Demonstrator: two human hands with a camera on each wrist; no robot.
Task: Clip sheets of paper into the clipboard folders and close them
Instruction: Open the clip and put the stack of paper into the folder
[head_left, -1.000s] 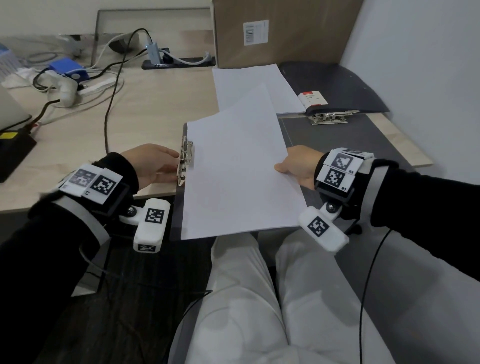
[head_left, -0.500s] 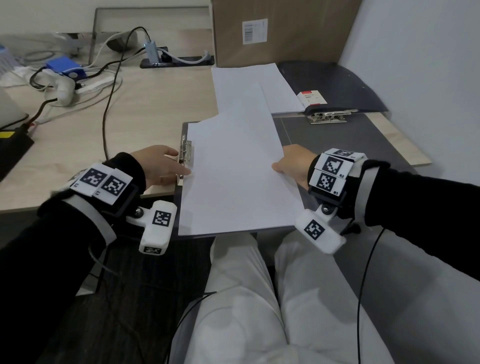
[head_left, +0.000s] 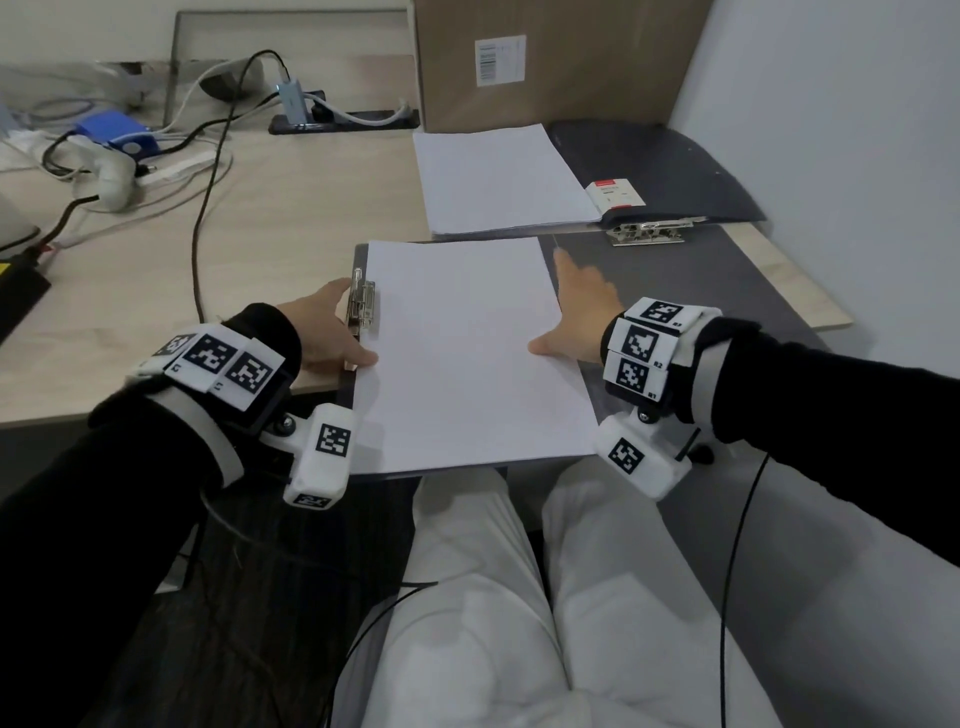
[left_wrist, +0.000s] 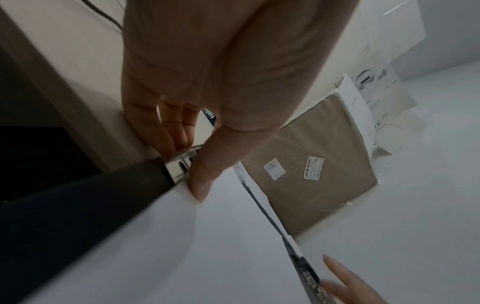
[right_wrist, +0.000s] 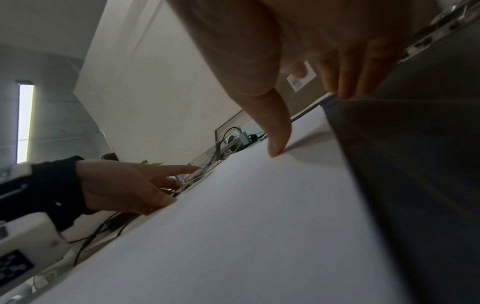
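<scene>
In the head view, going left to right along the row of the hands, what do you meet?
left hand → metal clip → sheet of paper → right hand → dark open folder cover

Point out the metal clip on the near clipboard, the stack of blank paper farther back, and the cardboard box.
metal clip (head_left: 362, 305), head view, middle of its silver lever.
stack of blank paper (head_left: 501, 179), head view, centre of the top sheet.
cardboard box (head_left: 561, 57), head view, its front face.
</scene>
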